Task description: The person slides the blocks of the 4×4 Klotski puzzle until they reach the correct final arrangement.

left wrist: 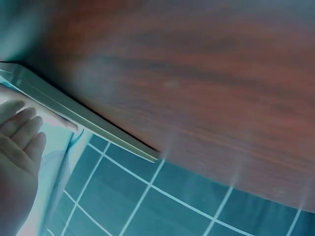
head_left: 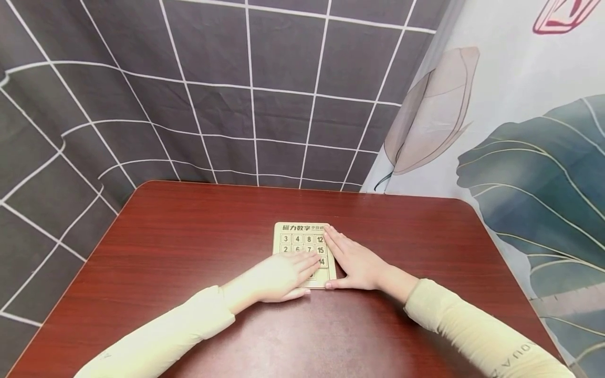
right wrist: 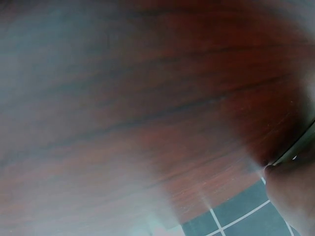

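Observation:
A cream-coloured number sliding puzzle (head_left: 296, 239) lies on the table, with Chinese lettering across its top and rows of numbered tiles. My left hand (head_left: 283, 274) rests over its lower tiles, fingers straight and pointing right, hiding several of them. In the left wrist view, the left hand (left wrist: 19, 152) shows beside the puzzle's edge (left wrist: 83, 115). My right hand (head_left: 359, 262) holds the puzzle along its right side, fingertips at the upper right corner and thumb at the lower right corner. The right wrist view catches only part of the right hand (right wrist: 295, 191) beside the board.
The reddish-brown wooden table (head_left: 198, 226) spreads around the puzzle on every side. A dark curtain with a white grid (head_left: 212, 110) hangs behind the table and on the left. At the right hangs a pale curtain with leaf patterns (head_left: 534, 168).

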{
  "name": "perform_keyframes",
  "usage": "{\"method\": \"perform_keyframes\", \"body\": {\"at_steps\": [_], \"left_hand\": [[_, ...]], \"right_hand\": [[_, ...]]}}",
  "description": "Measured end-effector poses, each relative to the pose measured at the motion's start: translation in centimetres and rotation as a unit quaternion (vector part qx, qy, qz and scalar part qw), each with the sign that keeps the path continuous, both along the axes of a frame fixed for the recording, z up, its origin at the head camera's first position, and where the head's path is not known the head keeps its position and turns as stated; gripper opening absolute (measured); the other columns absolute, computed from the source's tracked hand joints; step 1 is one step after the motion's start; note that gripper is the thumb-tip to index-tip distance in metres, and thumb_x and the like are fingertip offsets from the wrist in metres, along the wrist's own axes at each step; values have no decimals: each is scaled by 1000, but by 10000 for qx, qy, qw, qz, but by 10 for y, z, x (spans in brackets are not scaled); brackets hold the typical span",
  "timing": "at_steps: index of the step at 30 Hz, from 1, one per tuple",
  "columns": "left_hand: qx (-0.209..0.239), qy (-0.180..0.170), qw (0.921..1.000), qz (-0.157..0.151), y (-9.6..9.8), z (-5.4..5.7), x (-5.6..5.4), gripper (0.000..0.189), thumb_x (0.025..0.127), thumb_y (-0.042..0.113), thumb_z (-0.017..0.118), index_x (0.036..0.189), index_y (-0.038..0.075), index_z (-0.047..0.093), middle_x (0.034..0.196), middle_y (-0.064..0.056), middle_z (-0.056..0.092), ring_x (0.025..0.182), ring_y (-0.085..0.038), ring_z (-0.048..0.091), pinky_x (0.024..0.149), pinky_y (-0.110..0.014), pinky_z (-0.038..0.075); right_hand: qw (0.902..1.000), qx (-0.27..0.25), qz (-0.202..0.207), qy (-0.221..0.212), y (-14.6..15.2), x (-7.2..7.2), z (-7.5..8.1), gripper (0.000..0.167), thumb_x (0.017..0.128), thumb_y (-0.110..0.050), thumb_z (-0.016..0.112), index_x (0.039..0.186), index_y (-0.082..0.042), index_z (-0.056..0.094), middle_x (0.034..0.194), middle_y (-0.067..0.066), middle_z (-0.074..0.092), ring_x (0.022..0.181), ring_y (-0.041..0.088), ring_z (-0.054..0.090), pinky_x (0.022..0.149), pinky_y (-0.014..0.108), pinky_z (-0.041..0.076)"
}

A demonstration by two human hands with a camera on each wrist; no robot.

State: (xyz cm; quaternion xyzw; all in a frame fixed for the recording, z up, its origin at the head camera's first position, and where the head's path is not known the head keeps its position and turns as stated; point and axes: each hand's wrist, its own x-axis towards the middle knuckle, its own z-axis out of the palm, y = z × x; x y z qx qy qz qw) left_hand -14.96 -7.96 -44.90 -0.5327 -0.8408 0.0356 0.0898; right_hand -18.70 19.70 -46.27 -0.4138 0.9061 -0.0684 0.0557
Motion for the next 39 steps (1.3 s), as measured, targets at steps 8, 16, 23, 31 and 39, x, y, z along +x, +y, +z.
{"method": "perform_keyframes", "body": {"at_steps": [8, 16, 23, 31, 39], "left_hand": [[-62, -169, 9998, 51, 8, 3, -2, 58, 108, 48, 53, 148, 6, 61, 156, -9, 60, 147, -23, 57, 126, -37, 44], [100, -252, 9993, -240, 5, 1, 10, 56, 107, 47, 56, 145, 6, 64, 152, -9, 64, 142, -21, 61, 122, -35, 48], [123, -171, 9990, -393, 1, 1, 3, 55, 107, 43, 57, 148, 7, 61, 153, -7, 63, 143, -19, 60, 123, -34, 47], [-47, -208, 9998, -7, 8, 3, -23, 54, 109, 40, 53, 151, 7, 59, 157, -9, 59, 147, -22, 56, 125, -36, 45], [-302, -151, 9993, 145, 12, -1, -33, 53, 110, 41, 51, 149, 6, 61, 157, -11, 59, 147, -24, 56, 126, -36, 44]], "right_hand": [[9999, 25, -78, -132, 0, 1, 0, 118, 93, -72, 64, 167, 6, 17, 179, 21, 7, 166, 38, 16, 132, 55, 32], [10000, -54, -24, 17, 0, 1, 2, 116, 93, -70, 66, 166, 8, 20, 177, 24, 12, 164, 40, 22, 129, 56, 36], [10000, -66, -4, 9, 0, 1, 1, 116, 93, -69, 66, 166, 8, 19, 177, 25, 12, 164, 40, 21, 130, 55, 35], [10000, 5, -39, -45, 0, -1, -2, 118, 92, -71, 65, 167, 7, 18, 178, 22, 8, 166, 37, 18, 132, 54, 32], [10000, -32, -50, -73, 0, 1, 0, 116, 93, -70, 66, 166, 7, 19, 178, 23, 10, 165, 39, 19, 131, 54, 33]]}}
